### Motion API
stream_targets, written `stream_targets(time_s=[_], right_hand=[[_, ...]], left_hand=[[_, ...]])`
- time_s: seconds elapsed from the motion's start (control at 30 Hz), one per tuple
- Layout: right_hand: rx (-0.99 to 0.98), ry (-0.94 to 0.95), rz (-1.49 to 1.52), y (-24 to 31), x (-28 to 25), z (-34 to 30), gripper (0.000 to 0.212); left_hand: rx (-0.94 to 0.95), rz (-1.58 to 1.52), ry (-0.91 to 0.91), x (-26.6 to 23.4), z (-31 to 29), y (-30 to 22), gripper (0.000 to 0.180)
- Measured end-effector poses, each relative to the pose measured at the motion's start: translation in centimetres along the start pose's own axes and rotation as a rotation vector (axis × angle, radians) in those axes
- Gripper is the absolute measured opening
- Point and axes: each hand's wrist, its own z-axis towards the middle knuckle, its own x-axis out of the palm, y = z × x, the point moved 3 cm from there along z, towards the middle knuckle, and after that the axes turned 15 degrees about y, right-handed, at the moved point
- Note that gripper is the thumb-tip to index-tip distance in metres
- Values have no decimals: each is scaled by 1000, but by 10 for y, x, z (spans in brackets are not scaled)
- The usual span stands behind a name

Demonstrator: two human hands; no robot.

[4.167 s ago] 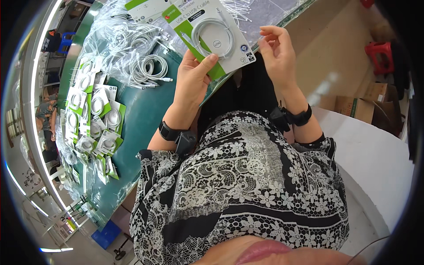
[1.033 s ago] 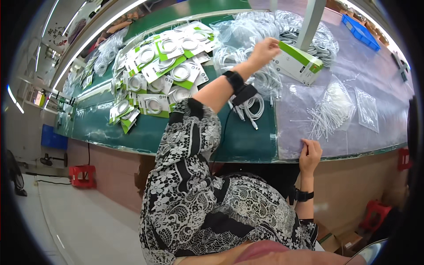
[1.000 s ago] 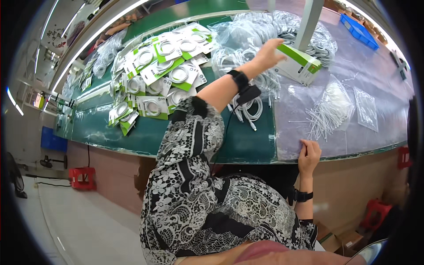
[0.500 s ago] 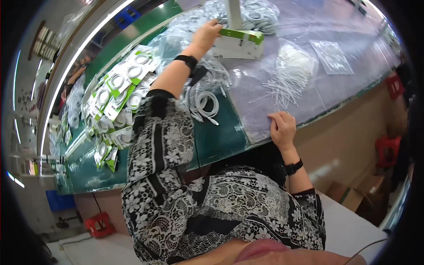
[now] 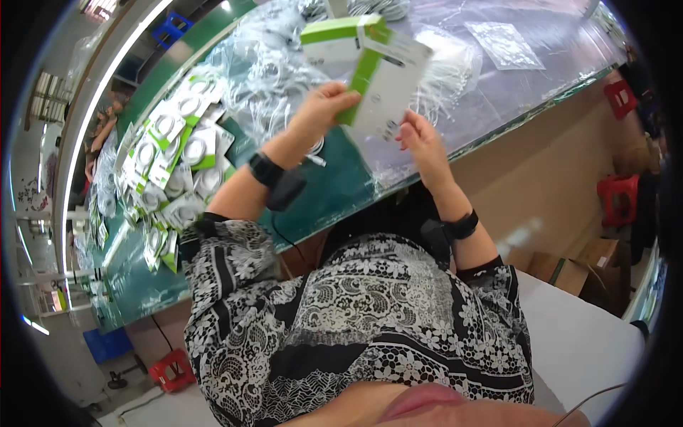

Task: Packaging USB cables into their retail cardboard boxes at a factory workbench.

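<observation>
My left hand (image 5: 324, 112) is closed on the left edge of a white-and-green packaging card (image 5: 395, 78), which it holds tilted above the table. At the card's lower right edge is my right hand (image 5: 425, 146), slightly blurred, its fingers bent and pinching that edge. Behind the card stands a white box-shaped stack of similar cards with a green top (image 5: 331, 46), partly covered by it. White coiled cables (image 5: 274, 85) in clear plastic lie beyond my left hand. Thin white ties (image 5: 445, 82) are spread beyond my right hand.
Packaged cables on green-and-white cards (image 5: 171, 146) are heaped on the left of the table (image 5: 320, 206). A clear bag (image 5: 504, 45) lies at the far right. Red stools (image 5: 617, 199) and a cardboard box (image 5: 562, 272) stand on the floor; another person's arm (image 5: 103, 135) shows far left.
My left hand has come back toward me from the stack with a card in it. My right hand has risen from the table edge and moved left to the card.
</observation>
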Motion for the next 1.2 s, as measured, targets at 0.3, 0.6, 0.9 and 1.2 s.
stream_targets(time_s=[0.3,0.6,0.9,1.2], right_hand=[[225,-30,548,-48,0,-43,26],[148,-77,365,-49,0,-39,19],[98,151,905,-14,40,-26,40],[222,82,977,-39,20,-33,31]], left_hand=[[287,1565,-407,15,-85,50,28],[354,1499,-432,16,-73,40,16],[414,1080,-325,94,-40,49,18],[433,1294,-2,114,-36,50,23]])
